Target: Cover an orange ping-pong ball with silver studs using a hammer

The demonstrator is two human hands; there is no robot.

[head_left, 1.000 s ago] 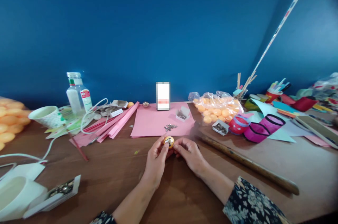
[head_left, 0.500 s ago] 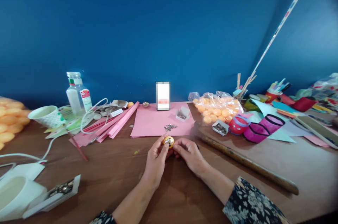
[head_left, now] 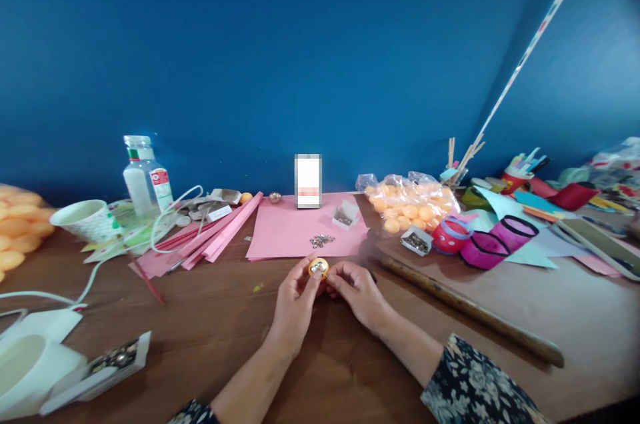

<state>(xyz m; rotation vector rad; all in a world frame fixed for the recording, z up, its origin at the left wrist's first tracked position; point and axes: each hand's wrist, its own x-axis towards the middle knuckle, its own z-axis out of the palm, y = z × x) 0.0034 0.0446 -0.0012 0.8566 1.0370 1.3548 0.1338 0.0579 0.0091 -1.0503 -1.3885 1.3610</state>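
1. The left hand (head_left: 295, 304) and right hand (head_left: 361, 291) meet over the wooden table (head_left: 210, 337), just in front of the person; between the fingertips of both sits a small orange ball (head_left: 319, 269), pinched from either side, the left thumb and forefinger curled about it, the right fingers closed against its other flank.
2. On the ball's upper face a patch of small shiny metal bits shows, so some of the studding looks done; most of the orange surface visible is bare, so by my reading much is left; the far side cannot be seen.
3. Just beyond the hands lies a pink paper sheet (head_left: 295, 231) with a loose heap of metal pins (head_left: 321, 240) on it, and a small open pin box (head_left: 346, 215) near its far right corner.
4. To the right, a clear bag of orange balls (head_left: 410, 207), a second pin box (head_left: 417, 241) and a long wooden stick (head_left: 465, 311) lying aslant, near the right wrist.
5. To the left, folded pink strips (head_left: 220, 237), a white cable (head_left: 95, 277), a paper cup (head_left: 83, 221) and a plastic bottle (head_left: 145, 177), all well apart from the hands; nothing lies between hands and pins.
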